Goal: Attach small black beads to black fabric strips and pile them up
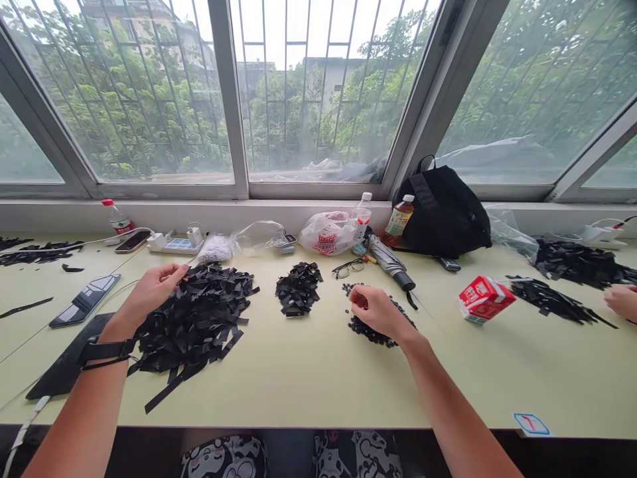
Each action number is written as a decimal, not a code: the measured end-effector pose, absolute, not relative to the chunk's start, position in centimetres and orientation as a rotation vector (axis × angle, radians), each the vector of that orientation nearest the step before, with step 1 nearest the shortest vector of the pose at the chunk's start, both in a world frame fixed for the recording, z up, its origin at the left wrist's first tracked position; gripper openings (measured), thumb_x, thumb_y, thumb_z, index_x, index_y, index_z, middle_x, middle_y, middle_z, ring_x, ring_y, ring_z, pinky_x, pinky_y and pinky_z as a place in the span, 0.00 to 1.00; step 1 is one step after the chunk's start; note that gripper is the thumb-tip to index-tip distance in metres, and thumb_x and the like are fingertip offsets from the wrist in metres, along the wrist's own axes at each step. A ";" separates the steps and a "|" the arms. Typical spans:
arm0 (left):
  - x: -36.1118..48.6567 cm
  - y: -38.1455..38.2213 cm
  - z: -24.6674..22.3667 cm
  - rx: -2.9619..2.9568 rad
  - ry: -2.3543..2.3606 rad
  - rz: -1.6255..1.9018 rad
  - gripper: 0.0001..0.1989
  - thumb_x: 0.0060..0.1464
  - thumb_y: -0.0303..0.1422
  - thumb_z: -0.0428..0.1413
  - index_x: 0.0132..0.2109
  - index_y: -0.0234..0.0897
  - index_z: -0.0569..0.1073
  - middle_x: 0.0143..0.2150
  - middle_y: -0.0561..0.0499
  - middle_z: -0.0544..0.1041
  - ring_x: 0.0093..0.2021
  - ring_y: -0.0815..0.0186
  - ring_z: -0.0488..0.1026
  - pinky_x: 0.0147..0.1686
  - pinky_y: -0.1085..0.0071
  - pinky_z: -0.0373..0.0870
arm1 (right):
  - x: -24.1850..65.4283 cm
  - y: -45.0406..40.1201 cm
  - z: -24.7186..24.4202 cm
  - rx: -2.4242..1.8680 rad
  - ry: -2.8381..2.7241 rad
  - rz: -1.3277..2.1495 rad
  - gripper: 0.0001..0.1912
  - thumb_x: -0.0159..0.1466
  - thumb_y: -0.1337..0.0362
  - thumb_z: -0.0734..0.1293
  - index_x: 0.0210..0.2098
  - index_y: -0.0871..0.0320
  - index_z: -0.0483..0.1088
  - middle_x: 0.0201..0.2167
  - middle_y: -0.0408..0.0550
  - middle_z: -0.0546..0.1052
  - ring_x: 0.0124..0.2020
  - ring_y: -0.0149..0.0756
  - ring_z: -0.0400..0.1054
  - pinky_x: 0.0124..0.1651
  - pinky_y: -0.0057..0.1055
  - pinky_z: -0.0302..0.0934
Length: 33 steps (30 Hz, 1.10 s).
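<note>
My left hand is over the upper left edge of a large pile of black strips, its fingers pinched together; what they hold, if anything, is too small to make out. My right hand reaches over a heap of small black round pieces, its fingertips curled together and their contents hidden. Between the two hands lies a smaller pile of short black pieces.
A dark flat pad and a phone lie at the left. Behind are glasses, a folded umbrella, bottles and a black bag. A red carton stands right; another person's hand is at the far right.
</note>
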State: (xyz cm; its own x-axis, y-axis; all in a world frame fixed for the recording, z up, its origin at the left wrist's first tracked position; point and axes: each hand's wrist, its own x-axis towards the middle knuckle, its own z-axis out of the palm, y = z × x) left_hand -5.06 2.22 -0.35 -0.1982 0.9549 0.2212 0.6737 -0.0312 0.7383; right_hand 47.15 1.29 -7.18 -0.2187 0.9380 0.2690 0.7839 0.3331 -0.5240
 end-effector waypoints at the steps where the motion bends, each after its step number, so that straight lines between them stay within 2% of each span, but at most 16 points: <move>1: -4.9 2.3 -0.4 1.692 1.872 1.091 0.33 0.49 0.65 0.57 0.33 0.36 0.76 0.28 0.53 0.75 0.31 0.64 0.69 0.31 0.72 0.67 | 47.2 1.3 -7.2 -1.494 -2.069 0.376 0.03 0.58 0.67 0.63 0.31 0.54 0.69 0.30 0.44 0.77 0.31 0.38 0.71 0.38 0.33 0.63; 5: -4.6 2.4 -0.6 1.594 1.869 1.201 0.27 0.52 0.59 0.59 0.31 0.37 0.73 0.27 0.53 0.72 0.30 0.64 0.67 0.29 0.72 0.62 | 47.3 1.4 -7.4 -1.442 -2.072 0.381 0.06 0.60 0.68 0.63 0.34 0.54 0.71 0.33 0.46 0.79 0.33 0.39 0.72 0.38 0.34 0.65; 8: -3.2 2.2 -0.6 1.548 1.654 1.266 0.24 0.57 0.55 0.58 0.30 0.39 0.68 0.25 0.55 0.64 0.27 0.67 0.61 0.29 0.71 0.59 | 47.1 1.6 -7.3 -1.391 -2.023 0.348 0.08 0.64 0.66 0.63 0.36 0.54 0.75 0.35 0.48 0.80 0.34 0.41 0.73 0.39 0.35 0.65; 11: 0.1 1.7 -0.8 1.442 1.395 1.205 0.23 0.59 0.53 0.58 0.31 0.40 0.63 0.25 0.58 0.56 0.25 0.69 0.53 0.27 0.70 0.54 | 46.6 1.7 -6.9 -1.296 -1.958 0.362 0.09 0.66 0.62 0.65 0.35 0.54 0.78 0.36 0.49 0.81 0.35 0.42 0.74 0.39 0.37 0.65; 14: 4.5 1.2 -1.5 1.255 1.096 1.100 0.18 0.63 0.48 0.54 0.35 0.39 0.66 0.27 0.59 0.52 0.25 0.70 0.47 0.26 0.70 0.49 | 45.9 1.7 -6.6 -1.219 -1.870 0.468 0.10 0.66 0.57 0.68 0.35 0.54 0.79 0.38 0.50 0.81 0.38 0.44 0.75 0.38 0.36 0.66; 17: 9.1 1.0 -2.9 1.237 0.956 0.992 0.15 0.62 0.43 0.50 0.31 0.38 0.64 0.27 0.58 0.51 0.25 0.70 0.47 0.26 0.70 0.48 | 44.9 1.6 -6.8 -1.166 -1.768 0.650 0.12 0.65 0.53 0.71 0.37 0.54 0.80 0.38 0.51 0.82 0.39 0.44 0.76 0.42 0.37 0.69; 19: 11.7 0.8 -4.1 1.245 0.904 0.933 0.14 0.59 0.41 0.54 0.30 0.38 0.64 0.26 0.58 0.52 0.25 0.71 0.49 0.26 0.70 0.51 | 44.1 1.4 -7.1 -1.130 -1.694 0.794 0.14 0.63 0.51 0.73 0.38 0.55 0.80 0.37 0.51 0.82 0.39 0.43 0.76 0.45 0.38 0.71; 21: 13.8 0.5 -5.3 1.301 0.845 0.890 0.12 0.57 0.38 0.58 0.30 0.37 0.67 0.26 0.57 0.59 0.27 0.70 0.56 0.29 0.71 0.56 | 43.1 1.1 -7.3 -1.091 -1.639 0.938 0.16 0.60 0.50 0.76 0.39 0.56 0.80 0.37 0.51 0.82 0.39 0.43 0.76 0.46 0.38 0.72; 26: 16.3 -0.3 -7.9 1.467 0.830 0.914 0.14 0.59 0.43 0.61 0.37 0.35 0.76 0.31 0.51 0.74 0.32 0.67 0.68 0.34 0.70 0.64 | 40.5 0.1 -7.5 -0.937 -1.586 1.226 0.16 0.57 0.53 0.79 0.38 0.56 0.81 0.37 0.50 0.82 0.40 0.41 0.76 0.48 0.39 0.72; 33: 16.3 -0.9 -9.1 1.553 0.862 0.921 0.17 0.63 0.45 0.59 0.41 0.34 0.83 0.36 0.45 0.81 0.34 0.65 0.70 0.35 0.70 0.65 | 38.9 -0.7 -7.6 -0.778 -1.634 1.310 0.08 0.60 0.58 0.78 0.35 0.55 0.82 0.50 0.52 0.76 0.47 0.40 0.73 0.53 0.39 0.70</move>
State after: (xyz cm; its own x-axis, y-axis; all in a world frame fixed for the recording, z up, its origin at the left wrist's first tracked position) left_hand 16.30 -0.88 -9.14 0.4366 0.8924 0.1146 0.0551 -0.1537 0.9866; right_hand 38.85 -0.69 -7.60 -0.4198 0.8735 0.2465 -0.0509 0.2485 -0.9673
